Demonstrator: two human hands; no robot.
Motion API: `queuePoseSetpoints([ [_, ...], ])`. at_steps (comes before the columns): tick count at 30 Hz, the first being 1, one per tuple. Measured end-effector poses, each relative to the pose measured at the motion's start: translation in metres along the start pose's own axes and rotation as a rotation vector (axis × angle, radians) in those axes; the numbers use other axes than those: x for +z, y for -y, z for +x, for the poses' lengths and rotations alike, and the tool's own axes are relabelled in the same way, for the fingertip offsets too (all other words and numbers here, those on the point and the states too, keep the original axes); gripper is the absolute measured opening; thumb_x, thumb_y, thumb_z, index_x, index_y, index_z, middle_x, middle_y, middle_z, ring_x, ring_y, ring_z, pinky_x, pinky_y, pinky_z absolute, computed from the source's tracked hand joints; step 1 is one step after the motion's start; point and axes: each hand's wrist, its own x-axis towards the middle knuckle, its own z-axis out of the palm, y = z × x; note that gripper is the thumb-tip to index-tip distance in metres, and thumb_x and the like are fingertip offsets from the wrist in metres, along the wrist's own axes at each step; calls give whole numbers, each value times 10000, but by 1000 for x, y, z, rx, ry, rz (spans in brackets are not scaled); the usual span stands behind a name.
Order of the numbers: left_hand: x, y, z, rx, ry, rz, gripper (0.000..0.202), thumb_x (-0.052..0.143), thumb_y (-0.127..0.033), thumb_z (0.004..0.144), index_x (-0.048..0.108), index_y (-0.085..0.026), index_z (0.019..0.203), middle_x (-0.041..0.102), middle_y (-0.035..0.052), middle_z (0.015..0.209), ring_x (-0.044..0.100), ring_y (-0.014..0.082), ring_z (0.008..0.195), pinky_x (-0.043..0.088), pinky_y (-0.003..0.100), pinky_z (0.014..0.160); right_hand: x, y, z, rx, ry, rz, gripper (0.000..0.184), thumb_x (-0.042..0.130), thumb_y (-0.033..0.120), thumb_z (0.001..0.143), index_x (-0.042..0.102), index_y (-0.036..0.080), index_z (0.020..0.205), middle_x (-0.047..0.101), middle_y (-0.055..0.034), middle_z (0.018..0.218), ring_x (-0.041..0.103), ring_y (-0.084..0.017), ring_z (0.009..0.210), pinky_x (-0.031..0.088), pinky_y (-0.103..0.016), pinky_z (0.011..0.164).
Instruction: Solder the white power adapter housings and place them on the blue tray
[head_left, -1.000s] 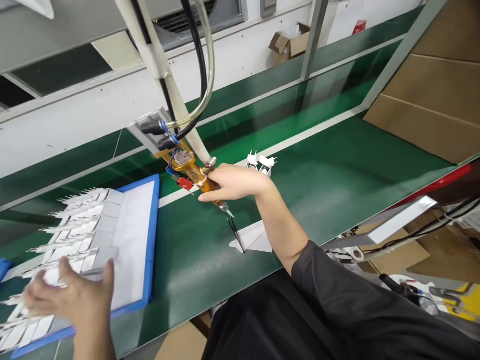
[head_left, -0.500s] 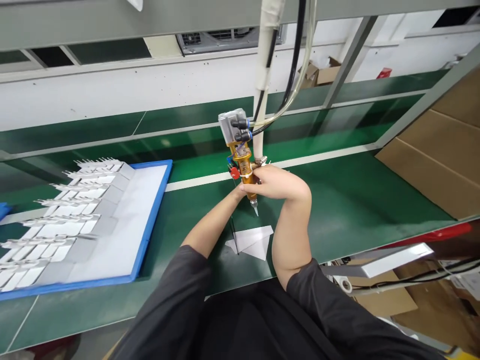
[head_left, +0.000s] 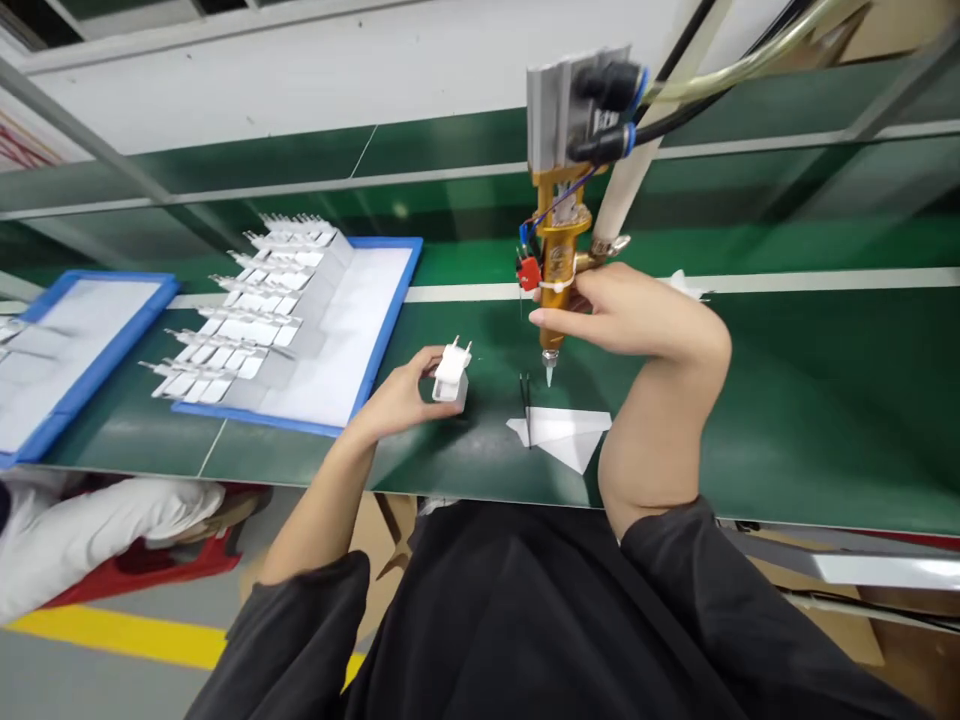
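My left hand [head_left: 405, 398] is closed round a white plug adapter [head_left: 451, 376], its two pins pointing up and away, just above the green bench. To its right, my right hand [head_left: 611, 308] grips the gold barrel of a glue dispenser [head_left: 556, 255]. The thumb lies across the barrel's near side, and the other fingers are mostly hidden behind it. The dispenser's clear nozzle tip [head_left: 549, 376] points down. Below the nozzle, a white sheet [head_left: 574, 435] rests on the bench with black tweezers [head_left: 528, 415] on its left part.
Left of my left hand lies a blue-rimmed tray [head_left: 386, 340] with rows of white plug adapters [head_left: 247, 310]. Farther left is another blue tray [head_left: 112, 360]. Hoses and a white pole [head_left: 626, 180] rise behind the dispenser. At lower left shows a person's leg [head_left: 112, 530].
My left hand has come away from beside the dispenser and now shows to its left with the white plug adapter. My right hand stays on the dispenser. The view has shifted left.
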Motion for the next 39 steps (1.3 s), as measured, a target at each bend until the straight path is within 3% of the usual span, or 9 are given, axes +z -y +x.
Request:
queuePoseSetpoints([
  [3,5,17,-48,-80,80,-43,639,692,-253,702,490,-241,1308,603,81,1287,619,241,1107,487,359,954,8,13,11,5,-16,33,408,499,492,878,477,191,604,553,-3,588,476,-114,544,392,-299,605],
  [6,23,28,-68,-92,51,-147,678,659,-250,741,443,-255,1384,509,91,1416,554,246,1230,459,361,1011,24,29,25,-31,-36,249,341,478,512,892,542,197,779,649,-26,778,596,-149,706,472,-310,692],
  [11,56,42,-70,-91,-302,-310,532,634,-407,843,507,-234,1330,588,107,1315,585,224,1184,463,354,1011,63,58,48,-26,-193,585,307,346,457,951,384,218,1139,611,-45,1118,645,-116,870,522,-248,733],
  [14,67,50,-72,-68,-531,-423,441,556,-401,908,515,-213,1305,623,111,1256,609,200,1153,478,346,1002,81,72,55,46,-299,562,319,260,454,965,310,234,1190,580,-33,1137,636,-88,814,516,-233,719],
  [16,71,52,-77,-59,-603,-332,370,509,-389,936,564,-214,1258,617,105,1276,593,201,1184,462,358,1029,90,80,56,56,-386,587,322,286,484,953,315,240,1161,575,-20,1073,621,-85,784,515,-233,705],
  [22,83,47,-83,-50,-448,160,491,727,-432,764,640,-192,1185,659,110,1187,551,286,1214,457,428,1032,114,100,51,-136,-674,903,373,599,509,828,375,244,966,469,54,772,463,-34,551,444,-201,535],
  [26,88,34,-78,-68,-452,144,431,681,-359,816,619,-205,1213,666,99,1168,633,251,1083,514,372,932,122,112,44,-219,-711,987,402,716,451,750,406,230,881,474,62,755,445,-18,540,423,-194,510],
  [31,82,16,-79,-99,-438,62,440,662,-372,823,607,-201,1224,722,30,882,607,120,569,502,241,605,125,118,37,-228,-707,911,405,706,444,758,419,229,948,515,60,792,463,-14,542,495,-224,576],
  [39,70,8,-83,28,-552,194,419,720,-358,740,667,-183,1116,733,29,837,655,141,676,498,214,660,131,117,40,-278,-711,880,383,694,406,774,409,232,961,521,63,787,436,-3,472,448,-211,478],
])
